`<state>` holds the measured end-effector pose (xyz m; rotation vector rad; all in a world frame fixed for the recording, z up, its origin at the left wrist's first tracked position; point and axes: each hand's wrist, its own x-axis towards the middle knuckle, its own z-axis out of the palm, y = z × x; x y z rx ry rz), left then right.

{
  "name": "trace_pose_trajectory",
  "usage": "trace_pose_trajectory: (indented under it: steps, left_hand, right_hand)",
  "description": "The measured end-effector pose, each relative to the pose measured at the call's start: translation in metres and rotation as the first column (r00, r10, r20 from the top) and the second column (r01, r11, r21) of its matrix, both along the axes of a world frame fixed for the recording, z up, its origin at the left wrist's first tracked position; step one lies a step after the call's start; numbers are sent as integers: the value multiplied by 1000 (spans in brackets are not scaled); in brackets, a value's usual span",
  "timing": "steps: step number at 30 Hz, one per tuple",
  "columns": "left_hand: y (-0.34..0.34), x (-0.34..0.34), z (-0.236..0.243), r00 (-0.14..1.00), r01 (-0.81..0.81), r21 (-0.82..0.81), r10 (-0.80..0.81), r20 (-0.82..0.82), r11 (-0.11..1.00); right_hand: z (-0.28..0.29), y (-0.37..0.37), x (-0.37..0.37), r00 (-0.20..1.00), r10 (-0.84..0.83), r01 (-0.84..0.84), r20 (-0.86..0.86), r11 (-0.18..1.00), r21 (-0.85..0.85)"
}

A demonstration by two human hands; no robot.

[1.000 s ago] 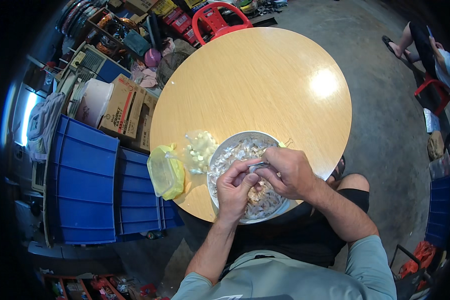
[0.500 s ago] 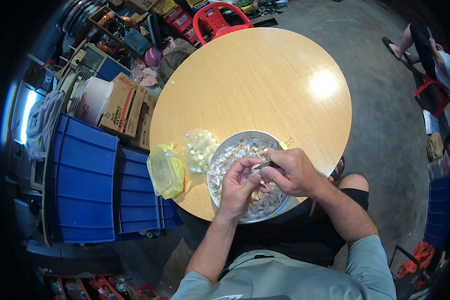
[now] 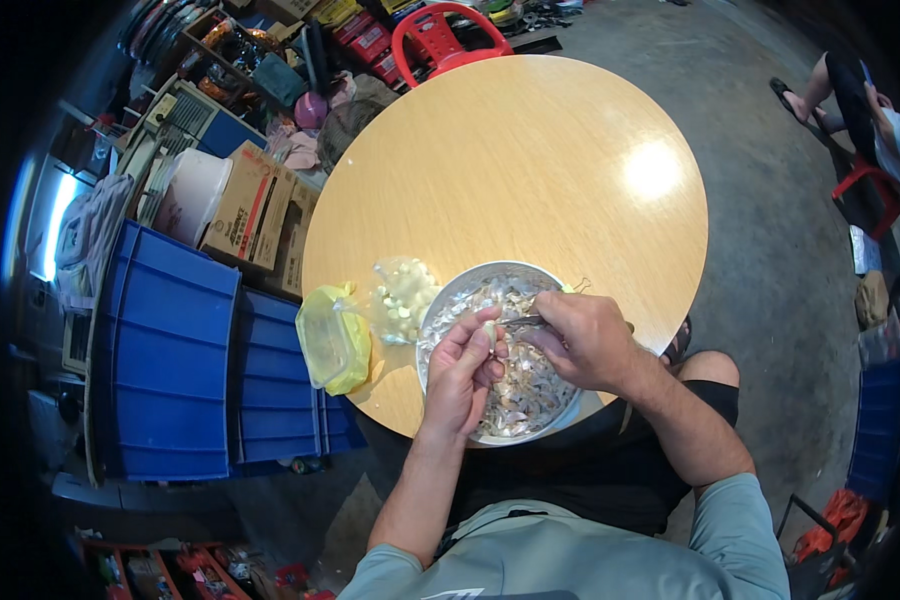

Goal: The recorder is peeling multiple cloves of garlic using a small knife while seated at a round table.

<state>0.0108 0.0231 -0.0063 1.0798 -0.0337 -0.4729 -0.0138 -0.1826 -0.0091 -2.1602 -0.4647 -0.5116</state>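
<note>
Over a round white bowl (image 3: 495,265) filled with garlic cloves and papery skins, my two hands work close together. My left hand (image 3: 457,378) pinches a pale garlic clove (image 3: 490,330) between thumb and fingers. A small dark-bladed knife (image 3: 522,322) is gripped in my right hand (image 3: 592,342), its blade pointing left at the clove. Left of the bowl lies a clear plastic bag (image 3: 404,300) with peeled cloves in it. Beside that bag sits a clear plastic container (image 3: 322,340) partly wrapped in a yellow bag (image 3: 355,352).
The bowl stands at the near edge of a round wooden table (image 3: 510,150). A wire clip (image 3: 582,286) is by its right rim. Blue crates (image 3: 170,360) and a cardboard box (image 3: 245,205) crowd the left. A red chair (image 3: 440,38) is behind; a seated person (image 3: 860,110) is far right.
My hands have drawn slightly apart. The left hand has shifted a little left, and the pale clove and the knife blade now show between them.
</note>
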Motion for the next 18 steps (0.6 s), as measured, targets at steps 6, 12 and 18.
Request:
trace_pose_trajectory:
  steps: [6, 12, 18]
  left_hand:
    - [3, -2, 3, 997, 62, 44, -60, -45, 997]
    - [6, -1, 4, 977, 197, -7, -197, -84, 980]
    - [5, 1, 2, 964, 235, -58, -241, -115, 970]
  right_hand:
    - [-7, 4, 4, 999, -14, 15, 42, 999, -40]
    - [3, 5, 0, 999, 29, -29, 22, 1000, -1]
    - [0, 4, 1, 997, 71, -71, 10, 997, -20]
